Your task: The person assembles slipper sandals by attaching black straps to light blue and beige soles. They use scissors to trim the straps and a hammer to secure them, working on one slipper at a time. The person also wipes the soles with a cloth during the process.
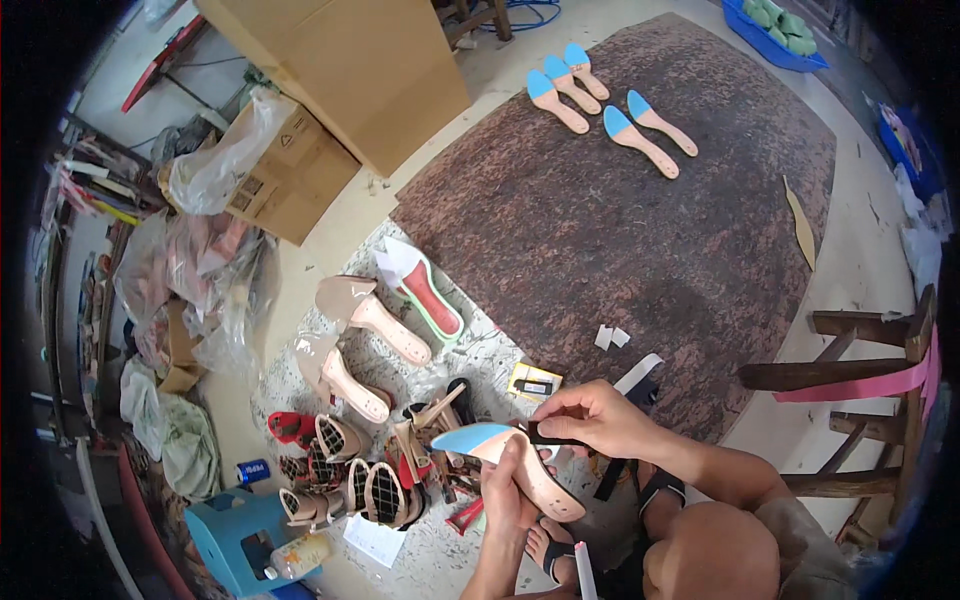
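My left hand [505, 495] grips a shoe insole [550, 490] with a blue toe part and a pinkish-beige heel part dotted with small marks. Its thumb presses on the insole's upper face, while the other fingers are mostly hidden behind it. At the insole's right edge, my right hand [600, 418] pinches a dark strip [552, 438]. Whether the strip is fixed to the insole, I cannot tell. Beyond my hands, a small yellow-and-white packet [535, 382] lies on the floor with a black piece on top.
Several blue-toed insoles [645, 145] lie on the brown mat [600, 230]. Left of my hands are beige shoe pieces [390, 325], a green-edged sole [432, 300] and a crowd of heeled shoes [380, 490]. A wooden stool [840, 376] stands right; cardboard boxes [350, 70] stand far left.
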`<control>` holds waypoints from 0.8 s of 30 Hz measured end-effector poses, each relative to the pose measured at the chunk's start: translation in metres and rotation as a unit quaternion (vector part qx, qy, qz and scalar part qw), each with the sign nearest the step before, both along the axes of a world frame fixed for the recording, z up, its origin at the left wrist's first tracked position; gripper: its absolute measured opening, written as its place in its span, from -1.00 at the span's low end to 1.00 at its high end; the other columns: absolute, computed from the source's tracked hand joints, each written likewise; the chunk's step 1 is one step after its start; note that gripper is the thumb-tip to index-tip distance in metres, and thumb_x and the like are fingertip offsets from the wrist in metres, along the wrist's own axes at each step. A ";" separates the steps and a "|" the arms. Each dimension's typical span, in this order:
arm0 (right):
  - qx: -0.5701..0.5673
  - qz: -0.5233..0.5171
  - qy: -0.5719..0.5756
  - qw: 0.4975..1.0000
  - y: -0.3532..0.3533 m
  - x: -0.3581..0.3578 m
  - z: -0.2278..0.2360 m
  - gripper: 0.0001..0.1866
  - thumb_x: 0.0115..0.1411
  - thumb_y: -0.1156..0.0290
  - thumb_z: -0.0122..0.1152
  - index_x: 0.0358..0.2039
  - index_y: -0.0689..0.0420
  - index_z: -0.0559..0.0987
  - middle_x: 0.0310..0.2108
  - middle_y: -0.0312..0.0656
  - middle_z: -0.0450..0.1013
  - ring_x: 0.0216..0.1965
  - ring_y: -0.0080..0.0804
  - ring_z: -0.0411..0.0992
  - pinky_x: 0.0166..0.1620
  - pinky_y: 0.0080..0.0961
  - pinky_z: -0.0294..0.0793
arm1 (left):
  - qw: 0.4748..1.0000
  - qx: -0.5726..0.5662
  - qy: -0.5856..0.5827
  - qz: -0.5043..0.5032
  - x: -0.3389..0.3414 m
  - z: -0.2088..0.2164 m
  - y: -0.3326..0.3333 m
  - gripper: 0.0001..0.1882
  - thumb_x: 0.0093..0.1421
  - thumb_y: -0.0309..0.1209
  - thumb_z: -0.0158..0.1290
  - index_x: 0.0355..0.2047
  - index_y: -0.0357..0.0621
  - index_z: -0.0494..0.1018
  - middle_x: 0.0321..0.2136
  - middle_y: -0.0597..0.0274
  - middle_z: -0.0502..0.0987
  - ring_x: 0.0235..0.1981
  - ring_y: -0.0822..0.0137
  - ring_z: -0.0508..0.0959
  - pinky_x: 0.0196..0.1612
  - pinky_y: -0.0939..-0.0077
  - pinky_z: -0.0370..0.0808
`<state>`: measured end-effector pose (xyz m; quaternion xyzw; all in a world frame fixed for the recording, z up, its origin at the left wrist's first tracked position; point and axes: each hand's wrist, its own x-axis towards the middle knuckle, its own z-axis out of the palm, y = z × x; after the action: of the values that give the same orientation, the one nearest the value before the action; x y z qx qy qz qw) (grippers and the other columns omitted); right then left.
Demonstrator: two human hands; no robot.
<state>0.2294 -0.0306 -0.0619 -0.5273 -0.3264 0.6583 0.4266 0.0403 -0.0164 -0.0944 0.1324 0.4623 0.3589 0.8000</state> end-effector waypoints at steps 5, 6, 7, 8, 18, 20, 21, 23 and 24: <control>0.017 -0.006 0.047 0.999 -0.001 -0.003 -0.008 -0.80 0.28 0.34 0.24 -0.23 0.23 0.61 -0.45 -0.37 0.52 -0.52 -0.76 0.38 -0.56 -0.72 0.30 | 0.998 0.010 -0.009 -0.063 -0.002 -0.004 -0.007 -0.68 0.30 -0.21 0.09 -0.07 -0.16 0.47 -0.35 0.14 0.60 -0.35 0.32 0.63 -0.37 0.42 0.65; 0.010 -0.002 0.064 0.998 0.000 -0.004 -0.009 -0.80 0.28 0.34 0.24 -0.25 0.23 0.61 -0.46 -0.39 0.50 -0.52 -0.77 0.37 -0.57 -0.72 0.29 | 0.999 0.006 -0.008 -0.052 0.000 0.001 -0.007 -0.69 0.31 -0.25 0.06 -0.07 -0.21 0.46 -0.34 0.09 0.60 -0.37 0.29 0.63 -0.39 0.42 0.65; 0.001 -0.005 0.064 0.998 0.001 -0.005 -0.010 -0.80 0.28 0.33 0.24 -0.26 0.23 0.61 -0.46 -0.40 0.49 -0.53 -0.77 0.36 -0.57 -0.72 0.28 | 0.999 0.004 -0.007 -0.043 0.003 0.009 -0.007 -0.71 0.33 -0.30 0.04 -0.07 -0.26 0.45 -0.34 0.05 0.60 -0.39 0.26 0.64 -0.41 0.42 0.66; -0.008 -0.008 0.064 0.998 0.001 -0.008 -0.012 -0.80 0.28 0.33 0.24 -0.27 0.22 0.61 -0.47 -0.40 0.48 -0.54 -0.77 0.35 -0.58 -0.72 0.28 | 0.999 0.003 -0.007 -0.033 0.006 0.013 -0.007 -0.72 0.34 -0.35 0.02 -0.07 -0.30 0.43 -0.33 0.01 0.60 -0.41 0.23 0.65 -0.42 0.42 0.66; -0.005 0.016 0.080 0.997 0.001 -0.010 -0.008 -0.78 0.26 0.32 0.25 -0.27 0.24 0.61 -0.43 -0.41 0.49 -0.39 -0.75 0.36 -0.39 -0.69 0.35 | 0.999 0.024 -0.014 -0.031 0.000 0.010 -0.017 -0.71 0.33 -0.38 0.00 -0.02 -0.33 0.41 -0.27 -0.07 0.60 -0.34 0.14 0.66 -0.39 0.41 0.66; -0.011 0.022 0.076 0.997 0.000 -0.008 -0.006 -0.78 0.26 0.32 0.25 -0.27 0.25 0.61 -0.41 -0.40 0.50 -0.37 -0.74 0.36 -0.35 -0.68 0.37 | 0.999 0.032 -0.020 -0.036 0.004 0.014 -0.018 -0.71 0.33 -0.39 0.00 -0.02 -0.33 0.41 -0.26 -0.07 0.60 -0.34 0.14 0.66 -0.39 0.40 0.67; -0.011 0.018 0.086 0.996 -0.001 -0.008 -0.004 -0.78 0.26 0.32 0.25 -0.27 0.25 0.61 -0.41 -0.39 0.50 -0.37 -0.73 0.37 -0.35 -0.68 0.37 | 0.998 0.036 -0.021 -0.041 0.005 0.016 -0.018 -0.71 0.33 -0.40 -0.01 -0.02 -0.34 0.41 -0.26 -0.07 0.60 -0.34 0.14 0.66 -0.39 0.39 0.67; -0.005 0.019 0.091 0.996 -0.003 -0.007 -0.003 -0.77 0.26 0.33 0.25 -0.27 0.27 0.61 -0.40 -0.38 0.50 -0.36 -0.73 0.37 -0.35 -0.67 0.38 | 0.997 0.042 -0.025 -0.052 0.005 0.018 -0.019 -0.72 0.34 -0.41 -0.01 -0.02 -0.34 0.40 -0.26 -0.08 0.59 -0.33 0.13 0.66 -0.38 0.38 0.67; 0.002 0.023 0.085 0.996 -0.003 -0.006 -0.002 -0.77 0.26 0.33 0.24 -0.27 0.28 0.61 -0.39 -0.37 0.51 -0.36 -0.73 0.37 -0.35 -0.65 0.39 | 0.997 0.049 -0.015 -0.057 0.006 0.018 -0.020 -0.72 0.33 -0.39 -0.01 -0.03 -0.31 0.40 -0.26 -0.04 0.59 -0.34 0.16 0.65 -0.35 0.38 0.66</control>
<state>0.2234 -0.0338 -0.0641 -0.4608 -0.3022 0.7096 0.4391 0.0460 -0.0368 -0.0760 0.1919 0.4242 0.3371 0.8183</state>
